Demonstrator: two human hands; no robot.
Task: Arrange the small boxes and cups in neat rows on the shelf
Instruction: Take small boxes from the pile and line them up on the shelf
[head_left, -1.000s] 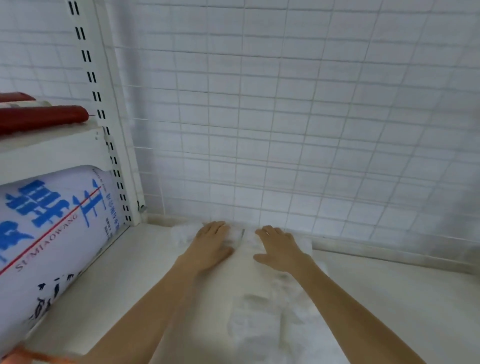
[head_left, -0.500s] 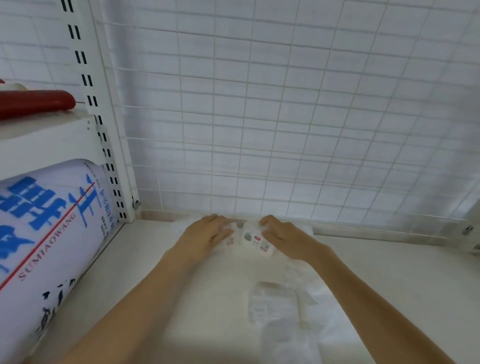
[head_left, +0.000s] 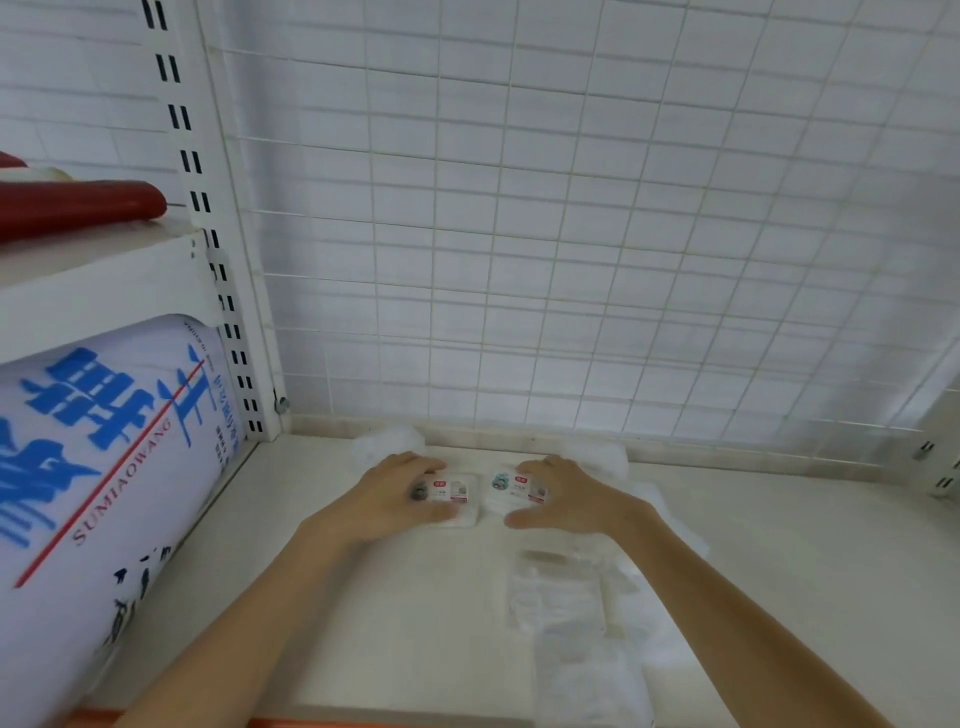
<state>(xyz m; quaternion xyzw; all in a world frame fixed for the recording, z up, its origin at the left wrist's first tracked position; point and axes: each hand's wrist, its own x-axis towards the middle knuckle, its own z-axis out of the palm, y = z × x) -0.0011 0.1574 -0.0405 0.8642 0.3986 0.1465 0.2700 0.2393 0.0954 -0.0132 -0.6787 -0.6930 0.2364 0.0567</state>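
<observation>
Landmark: white wire-grid back panel (head_left: 571, 234) rising from the rear edge of the pale shelf board (head_left: 805, 561); all places below are given from it.
Left box: small flat white box with a red label (head_left: 458, 493), lying on the board just in front of the panel; the left hand (head_left: 392, 499) covers its left part, fingers curved over the far edge and thumb at the near edge, so it grips the box.
Right box: matching small flat white box with a red label and a round greenish mark (head_left: 511, 488), just beside the first with a narrow gap; the right hand (head_left: 569, 499) lies over its right part, fingers on the far side and thumb stretched along the near side, clasping it.
Step in hand (judged): seating the pair as the start of a row.
Doing it well: keep both long edges parallel to the panel, near edges level, labels upward, gap closed.
Hazard: crumpled white plastic wrap (head_left: 576, 613), nearer the viewer than the boxes and partly under the right forearm, could snag or tilt a box.
Cups: none visible.
</observation>
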